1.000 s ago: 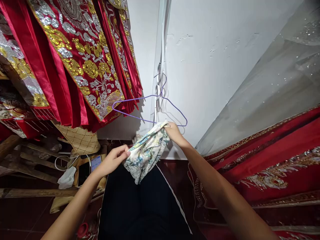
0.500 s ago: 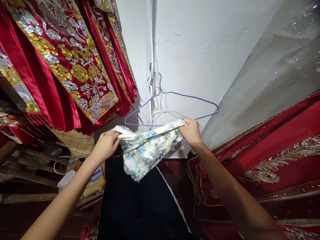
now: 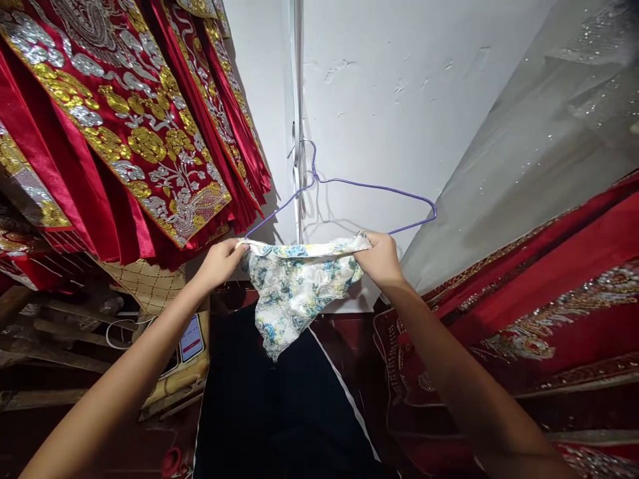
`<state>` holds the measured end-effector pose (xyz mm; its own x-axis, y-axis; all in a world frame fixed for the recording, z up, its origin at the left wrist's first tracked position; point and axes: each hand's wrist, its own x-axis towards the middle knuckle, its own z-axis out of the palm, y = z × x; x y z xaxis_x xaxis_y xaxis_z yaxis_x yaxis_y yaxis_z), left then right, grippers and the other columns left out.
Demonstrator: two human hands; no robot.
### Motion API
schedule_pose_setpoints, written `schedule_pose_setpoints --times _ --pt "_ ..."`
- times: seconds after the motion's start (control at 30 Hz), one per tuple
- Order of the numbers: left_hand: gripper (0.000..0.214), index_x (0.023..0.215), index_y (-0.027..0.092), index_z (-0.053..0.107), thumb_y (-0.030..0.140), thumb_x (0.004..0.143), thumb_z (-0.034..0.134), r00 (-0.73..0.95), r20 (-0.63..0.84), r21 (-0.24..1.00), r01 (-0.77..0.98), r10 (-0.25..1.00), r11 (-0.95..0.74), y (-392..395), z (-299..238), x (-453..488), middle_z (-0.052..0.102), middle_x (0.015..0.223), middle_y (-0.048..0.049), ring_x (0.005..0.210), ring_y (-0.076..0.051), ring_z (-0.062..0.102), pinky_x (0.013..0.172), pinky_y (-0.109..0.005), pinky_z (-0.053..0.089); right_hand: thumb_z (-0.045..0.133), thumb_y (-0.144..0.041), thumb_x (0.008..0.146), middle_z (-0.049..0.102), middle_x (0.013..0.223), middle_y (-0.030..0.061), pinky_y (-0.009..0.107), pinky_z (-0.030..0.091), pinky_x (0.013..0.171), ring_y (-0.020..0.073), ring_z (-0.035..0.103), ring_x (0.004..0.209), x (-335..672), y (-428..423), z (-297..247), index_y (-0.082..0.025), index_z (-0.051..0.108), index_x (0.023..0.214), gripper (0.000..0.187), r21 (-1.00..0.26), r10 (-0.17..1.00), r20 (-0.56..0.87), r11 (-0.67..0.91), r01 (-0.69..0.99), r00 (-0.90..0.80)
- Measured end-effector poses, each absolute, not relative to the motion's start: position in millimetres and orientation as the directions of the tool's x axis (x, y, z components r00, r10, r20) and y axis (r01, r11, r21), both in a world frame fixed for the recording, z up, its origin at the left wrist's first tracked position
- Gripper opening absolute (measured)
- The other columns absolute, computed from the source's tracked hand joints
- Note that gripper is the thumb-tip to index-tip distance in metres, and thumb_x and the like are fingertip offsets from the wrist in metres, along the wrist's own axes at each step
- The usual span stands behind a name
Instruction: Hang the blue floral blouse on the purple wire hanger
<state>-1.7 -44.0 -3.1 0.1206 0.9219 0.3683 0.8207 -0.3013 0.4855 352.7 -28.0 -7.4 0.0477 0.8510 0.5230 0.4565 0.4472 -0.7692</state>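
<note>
I have the floral cloth (image 3: 294,283) pinched at its top corners, left hand (image 3: 219,261) and right hand (image 3: 382,258) closed on it just below the purple hanger (image 3: 349,199); it looks light, limp, probably slippery, so the hem seems the best hold.

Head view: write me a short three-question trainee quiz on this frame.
1. True or false: the floral cloth lies on the floor.
2. The wire hanger behind it is: A purple, B green, C black.
3. Which hand holds the cloth's end nearer the hanging red embroidered drapes?
Key: 1 false, the left hand and right hand hold it stretched in the air; 2 A; 3 left.
</note>
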Motion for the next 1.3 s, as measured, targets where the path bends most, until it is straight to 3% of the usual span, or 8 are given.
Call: schedule_pose_setpoints --times 0.23,0.33,0.43,0.57,0.8,0.97,1.23,1.3 --pt "0.036 0.13 0.02 0.053 0.029 0.096 0.043 0.2 0.592 0.473 0.699 0.781 -0.537 -33.6 28.6 21.4 0.067 0.115 -0.0072 0.104 -0.02 0.063 0.095 -0.032 0.047 0.048 -0.018 0.07 0.037 0.057 -0.0043 0.024 0.028 0.054 0.0107 0.038 0.058 343.0 -24.6 -22.3 -0.019 0.045 0.059 0.011 -0.83 0.885 0.459 0.458 0.32 -0.075" --pt "0.041 0.132 0.018 0.057 0.024 0.095 0.04 0.239 0.589 0.413 0.732 0.772 -0.542 -22.6 34.1 16.5 0.067 0.124 -0.0094 0.114 -0.022 0.062 0.103 -0.034 0.045 0.048 -0.017 0.072 0.055 0.068 -0.0008 0.025 0.038 0.062 0.0154 0.053 0.069 346.2 -33.3 -15.5 -0.019 0.059 0.073 0.011 -0.805 0.877 0.438 0.48 0.349 -0.197" --pt "0.037 0.121 0.015 0.065 0.026 0.096 0.039 0.233 0.576 0.369 0.781 0.784 -0.504 -15.4 33.9 6.0 0.07 0.121 -0.0109 0.111 -0.024 0.064 0.1 -0.036 0.046 0.055 -0.018 0.073 0.069 0.098 0.0063 0.031 0.047 0.075 0.0225 0.063 0.089 355.8 -39.9 -5.1 -0.02 0.064 0.118 0.046 -0.755 0.86 0.495 0.496 0.429 -0.123" --pt "0.034 0.114 0.015 0.065 0.03 0.097 0.039 0.265 0.56 0.315 0.808 0.785 -0.497 -17.3 36.7 3.3 0.071 0.109 -0.0106 0.099 -0.024 0.065 0.094 -0.035 0.048 0.068 -0.023 0.069 0.071 0.088 0.0093 0.034 0.048 0.067 0.0236 0.062 0.073 376.8 -30.4 2.3 -0.013 0.03 0.153 0.093 -0.762 0.819 0.546 0.397 0.511 0.177" --pt "0.03 0.103 0.017 0.063 0.03 0.1 0.037 0.34 0.574 0.209 0.819 0.745 -0.535 -21.5 43.7 10.7 0.06 0.101 -0.0105 0.093 -0.024 0.058 0.087 -0.034 0.047 0.069 -0.034 0.072 0.062 0.067 0.0027 0.028 0.036 0.053 0.018 0.053 0.057 402.9 -11.4 3.5 -0.013 0.067 0.102 0.037 -0.761 0.887 0.441 0.288 0.581 0.138" --pt "0.028 0.101 0.017 0.061 0.03 0.1 0.036 0.373 0.563 0.214 0.796 0.738 -0.566 -23.7 44.6 14.5 0.056 0.098 -0.0088 0.09 -0.022 0.057 0.085 -0.034 0.046 0.074 -0.029 0.066 0.065 0.072 0.0025 0.031 0.041 0.058 0.0191 0.054 0.058 408.8 -15.7 3.1 -0.013 0.044 0.141 0.082 -0.74 0.824 0.522 0.308 0.598 0.222" --pt "0.027 0.101 0.018 0.061 0.03 0.1 0.036 0.376 0.559 0.193 0.808 0.739 -0.557 -25.6 46.2 13.8 0.055 0.098 -0.0089 0.089 -0.022 0.057 0.085 -0.034 0.046 0.074 -0.029 0.068 0.067 0.08 0.0076 0.036 0.045 0.067 0.0245 0.061 0.071 412.0 -0.8 0.1 -0.01 0.034 0.15 0.093 -0.719 0.806 0.545 0.308 0.623 0.23" --pt "0.028 0.101 0.018 0.061 0.03 0.101 0.036 0.371 0.558 0.188 0.815 0.742 -0.549 -25.9 45.8 12.2 0.056 0.098 -0.009 0.09 -0.023 0.057 0.085 -0.034 0.047 0.071 -0.028 0.069 0.067 0.079 0.0063 0.034 0.045 0.065 0.0232 0.061 0.069 413.2 1.4 -0.8 -0.012 0.047 0.142 0.079 -0.707 0.817 0.544 0.324 0.629 0.191"
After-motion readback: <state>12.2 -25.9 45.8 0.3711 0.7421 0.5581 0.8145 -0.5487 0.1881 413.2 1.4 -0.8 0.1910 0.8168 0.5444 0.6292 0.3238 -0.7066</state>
